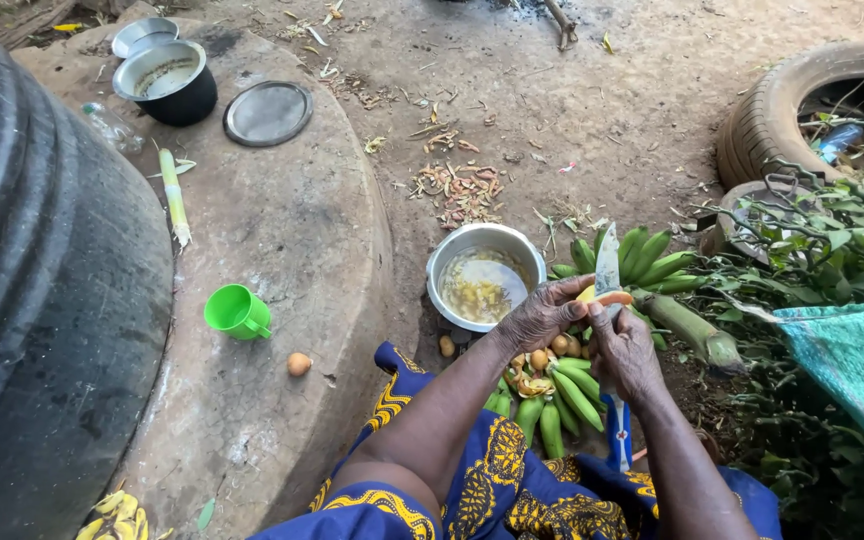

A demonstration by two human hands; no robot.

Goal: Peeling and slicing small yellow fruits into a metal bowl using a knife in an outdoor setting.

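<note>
My left hand (544,315) grips a small partly peeled banana (603,296), its yellowish flesh showing between the fingers. My right hand (624,352) holds a knife (607,262) with the blade pointing up against the banana. Just below the hands lies a bunch of green bananas (562,395) with some peels, and a bigger bunch on its stalk (652,265) lies behind them. A metal bowl (452,262) holding water and peeled pieces stands on the ground left of my hands. My blue and yellow patterned skirt (512,490) fills the bottom of the view.
A round concrete slab (292,220) carries a green plastic cup (236,311), a black pot (168,82), two metal lids (268,112) and a green stalk (173,195). A large black tank (42,300) is at left. An old tyre (772,110), leafy branches and a teal sack (852,350) are at right.
</note>
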